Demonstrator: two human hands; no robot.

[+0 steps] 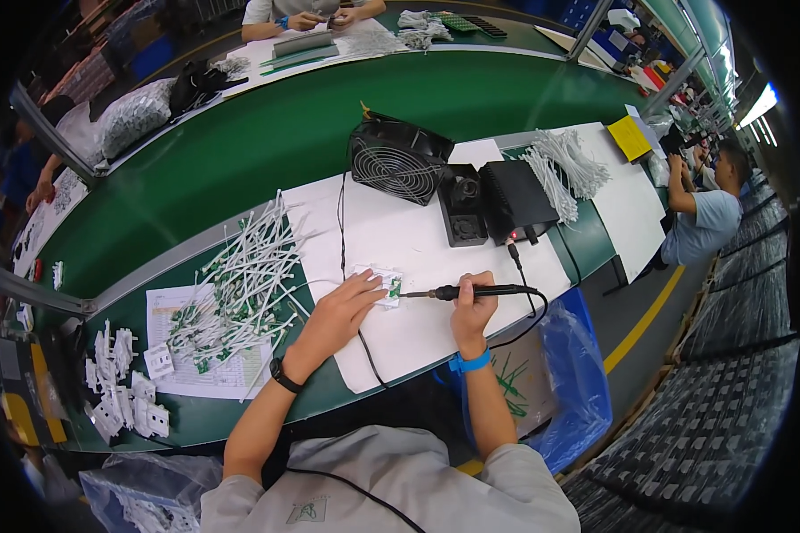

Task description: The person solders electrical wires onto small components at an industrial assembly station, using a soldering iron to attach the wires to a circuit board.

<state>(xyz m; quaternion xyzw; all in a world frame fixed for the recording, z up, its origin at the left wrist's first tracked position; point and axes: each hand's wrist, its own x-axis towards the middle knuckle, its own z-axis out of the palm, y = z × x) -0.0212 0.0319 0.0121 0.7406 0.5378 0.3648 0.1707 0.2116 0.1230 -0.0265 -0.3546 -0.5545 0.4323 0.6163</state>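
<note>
My left hand (340,313) lies on the white paper, its fingers pressing a small white plastic housing (384,302) in place. A little green circuit board (392,284) shows in that housing, partly covered by my fingers. My right hand (473,318) grips a soldering iron (498,290) by its black handle. The iron points left, its tip at the green board's edge; whether it touches cannot be seen. Left of my left hand lies a heap of white wires (249,253) with small green boards at their ends.
White plastic housings (120,404) are piled at the left. A black fan (398,167), an iron stand (465,222), a black power unit (517,197) and white cables (571,164) stand behind the paper. A blue-lined bin (582,373) is at right. Co-workers sit across the green conveyor (284,120) and at right.
</note>
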